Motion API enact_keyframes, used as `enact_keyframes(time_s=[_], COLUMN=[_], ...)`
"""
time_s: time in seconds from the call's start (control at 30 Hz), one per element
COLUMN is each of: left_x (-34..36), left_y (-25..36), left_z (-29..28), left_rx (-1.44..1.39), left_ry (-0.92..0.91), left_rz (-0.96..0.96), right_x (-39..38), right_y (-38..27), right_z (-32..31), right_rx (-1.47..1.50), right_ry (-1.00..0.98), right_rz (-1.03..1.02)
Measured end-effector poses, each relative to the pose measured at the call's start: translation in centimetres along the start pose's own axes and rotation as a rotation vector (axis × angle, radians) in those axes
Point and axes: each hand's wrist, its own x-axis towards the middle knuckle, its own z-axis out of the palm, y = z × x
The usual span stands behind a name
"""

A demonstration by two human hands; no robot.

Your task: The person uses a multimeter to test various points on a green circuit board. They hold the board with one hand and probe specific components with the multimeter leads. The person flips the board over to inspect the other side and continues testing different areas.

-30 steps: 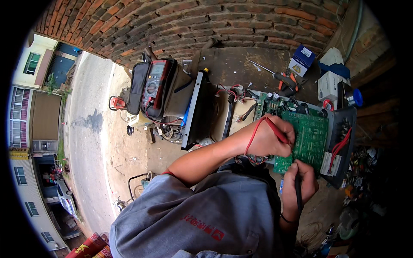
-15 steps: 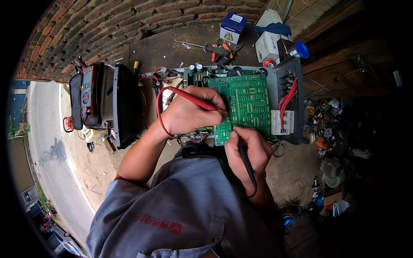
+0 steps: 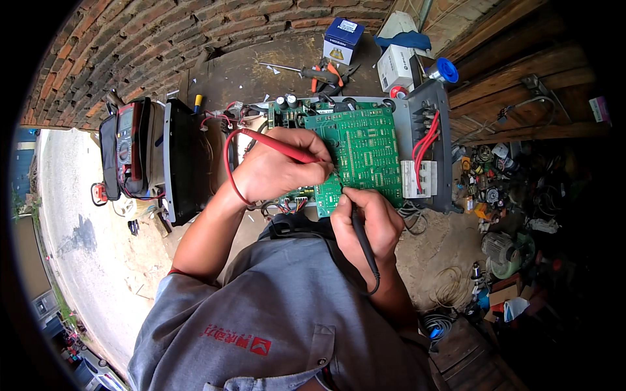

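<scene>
Head view: left hand (image 3: 282,168) partly hides the circuit board (image 3: 366,154).

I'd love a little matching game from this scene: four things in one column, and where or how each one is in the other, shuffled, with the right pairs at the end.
Things
1. Red probe
2. Multimeter
3. Black probe
4. Circuit board

Places and looks
A. Lying in a black case
B. Green and dotted with small parts
C. Held in the right hand
D. Held in the left hand

Right pairs: 1-D, 2-A, 3-C, 4-B
</scene>
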Motion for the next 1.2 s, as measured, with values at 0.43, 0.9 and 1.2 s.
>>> enact_keyframes(time_s=[0.43,0.9,1.2], left_x=[0.0,0.1,0.3], left_y=[-0.2,-0.6,-0.7], left_z=[0.3,0.6,0.7], left_rx=[0.046,0.178,0.174], left_ry=[0.025,0.036,0.03], left_rz=[0.069,0.127,0.133], right_x=[0.0,-1.0,-1.2], right_y=[-0.1,1.0,0.5], right_z=[0.2,0.3,0.2], right_rx=[-0.025,-0.043,-0.026], right_ry=[0.026,0.03,0.013], right_rz=[-0.021,0.042,0.137])
